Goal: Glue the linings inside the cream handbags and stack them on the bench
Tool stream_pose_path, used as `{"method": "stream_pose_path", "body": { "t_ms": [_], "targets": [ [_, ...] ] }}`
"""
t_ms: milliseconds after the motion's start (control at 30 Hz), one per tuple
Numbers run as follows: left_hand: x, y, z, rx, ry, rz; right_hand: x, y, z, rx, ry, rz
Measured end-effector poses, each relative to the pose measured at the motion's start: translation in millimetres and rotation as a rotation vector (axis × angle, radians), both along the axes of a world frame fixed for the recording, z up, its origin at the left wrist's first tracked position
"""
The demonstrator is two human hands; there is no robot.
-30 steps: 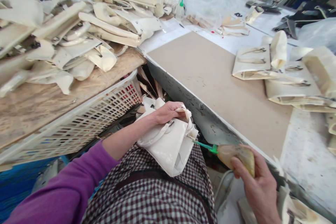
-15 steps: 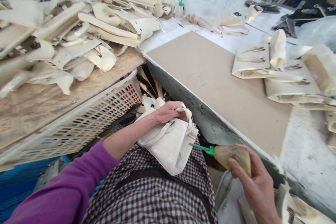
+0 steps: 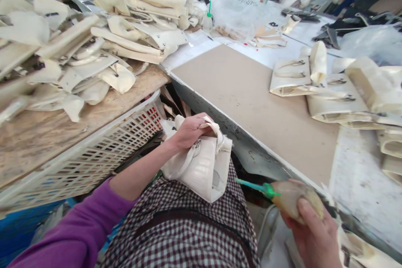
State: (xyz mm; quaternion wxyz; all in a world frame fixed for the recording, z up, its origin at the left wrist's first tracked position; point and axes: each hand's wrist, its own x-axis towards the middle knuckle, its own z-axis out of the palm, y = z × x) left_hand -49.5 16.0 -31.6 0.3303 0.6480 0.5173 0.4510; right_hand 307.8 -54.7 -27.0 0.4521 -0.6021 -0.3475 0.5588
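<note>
My left hand [image 3: 190, 130] is closed on the upper part of a cream handbag [image 3: 201, 167], which is held over my lap. The bag's side end faces right and stands open, with loose strips along its upper edge. My left fingertips are hidden behind those strips. In my right hand [image 3: 314, 222] is a yellowish glue bottle [image 3: 297, 201] with a green cap and a thin green nozzle. The nozzle points left toward the bag, and its tip is apart from it.
Many cream bag pieces [image 3: 125, 46] are heaped on the wooden board [image 3: 28, 146] at left. Below it is a white plastic basket [image 3: 103, 150]. A beige board [image 3: 251, 96] covers part of the table ahead; several cream bags [image 3: 336, 96] lie at right. Another small bottle [image 3: 207, 23] stands farther back.
The glue bottle has moved right and slightly down, so its nozzle tip is away from the bag. My left hand still grips the bag, whose open end is turned more toward me.
</note>
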Motion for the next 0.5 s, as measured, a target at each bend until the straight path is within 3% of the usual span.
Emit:
{"method": "stream_pose_path", "body": {
  "t_ms": [100,200,367,500],
  "targets": [
    [-5,-16,22.3,0.333,0.209,0.184,7,7,0.8,0.058,0.089,-0.178],
    [-7,-43,36.7,0.556,0.406,0.212,14,10,-3.3,0.094,0.133,-0.240],
    [-6,-83,24.3,0.506,0.467,0.096,23,5,-26.9,0.051,0.104,-0.249],
    [-2,-102,11.6,0.419,0.415,0.132,16,2,-36.9,-0.033,-0.014,-0.077]
  ]
}}
